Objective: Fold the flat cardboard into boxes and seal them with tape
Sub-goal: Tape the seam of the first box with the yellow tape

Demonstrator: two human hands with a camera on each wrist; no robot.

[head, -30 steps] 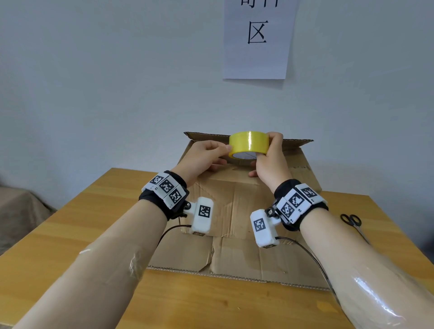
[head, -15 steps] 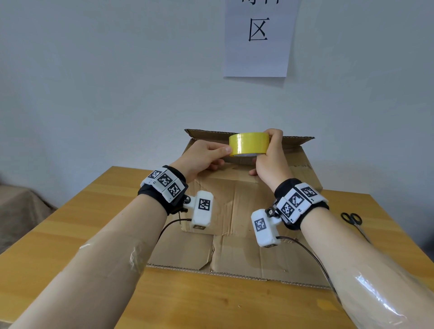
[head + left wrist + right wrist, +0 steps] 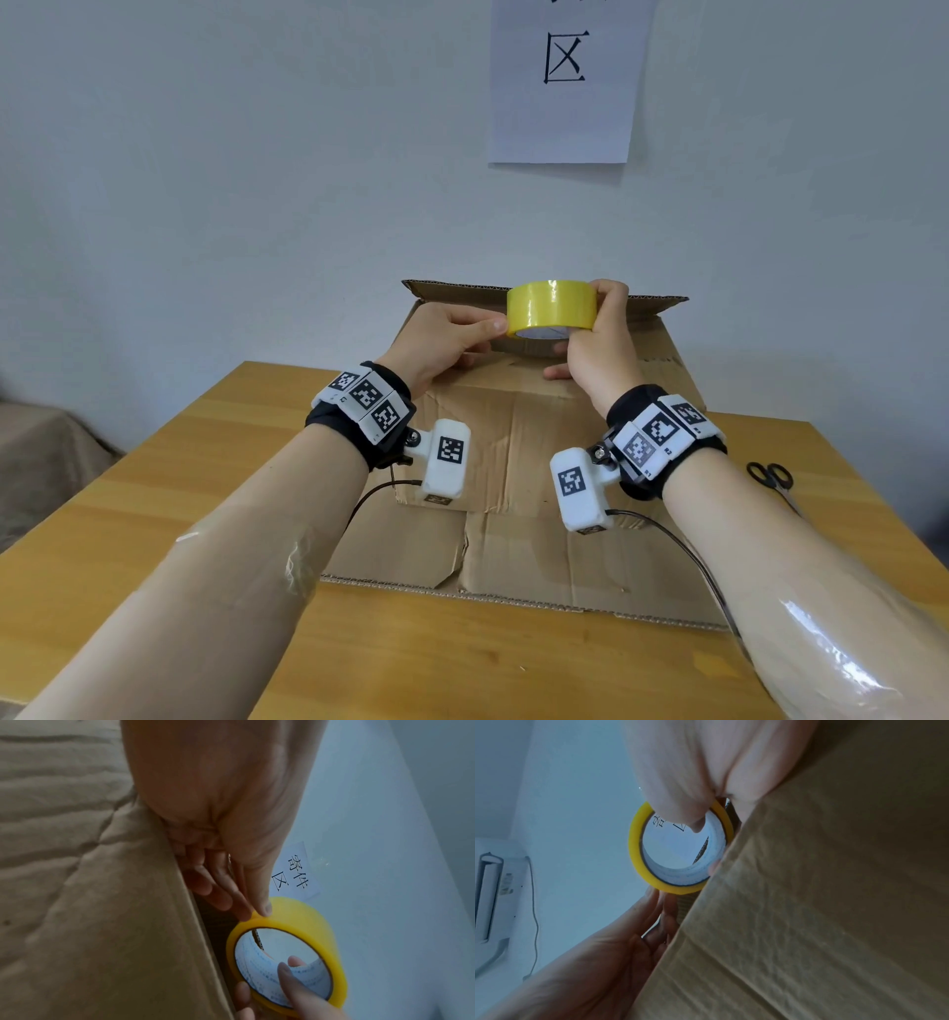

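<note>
Yellow tape roll (image 3: 552, 309) is held in the air above the far top edge of the cardboard box (image 3: 518, 442), level with the raised rear flap (image 3: 662, 303). The right hand (image 3: 598, 342) holds the roll: its grip is closed on the roll's right side, fingers over the outer face, and the left-wrist view shows two fingertips (image 3: 287, 973) reaching inside the white core. The left hand (image 3: 444, 339) has its grip pressed together at the roll's left edge, thumb tip (image 3: 266, 905) and forefinger pinching at the rim; whether they hold a loose tape end cannot be told. The remaining left fingers are curled beneath, close to the cardboard.

The box stands on the wooden table (image 3: 154, 503), brown and creased, with a front flap (image 3: 513, 560) lying flat toward the person. In the right-wrist view the roll (image 3: 680, 850) sits just beside the cardboard wall (image 3: 821, 902).

Both wrists carry black bands with white marker blocks and a white camera unit (image 3: 445, 465) with cable. Black scissors (image 3: 770, 478) lie on the table at the right, well apart from the box. A white paper sign (image 3: 565, 82) with a printed character hangs on the wall behind.
</note>
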